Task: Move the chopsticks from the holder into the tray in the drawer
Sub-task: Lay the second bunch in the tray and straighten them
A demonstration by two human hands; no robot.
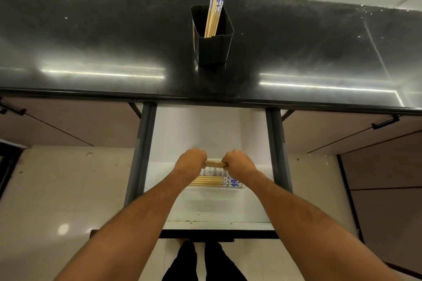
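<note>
A black holder [213, 49] stands on the dark countertop [102, 41] with several wooden chopsticks [214, 10] leaning in it, their blue-and-white ends up. Below, the white drawer [205, 134] is pulled out. Inside it lies a white tray [214, 190] with several chopsticks [217, 180] flat in it. My left hand [190, 161] and my right hand [237, 162] are both closed on a bundle of chopsticks [213, 163], held level just above the tray's far side. Only the bundle's short middle shows between my fists.
Grey drawer rails [143, 143] run down both sides of the drawer. Closed cabinet doors with black handles [386, 122] flank it. A marble wall rises behind the counter. My legs in dark trousers [201, 262] stand on the pale tiled floor under the drawer front.
</note>
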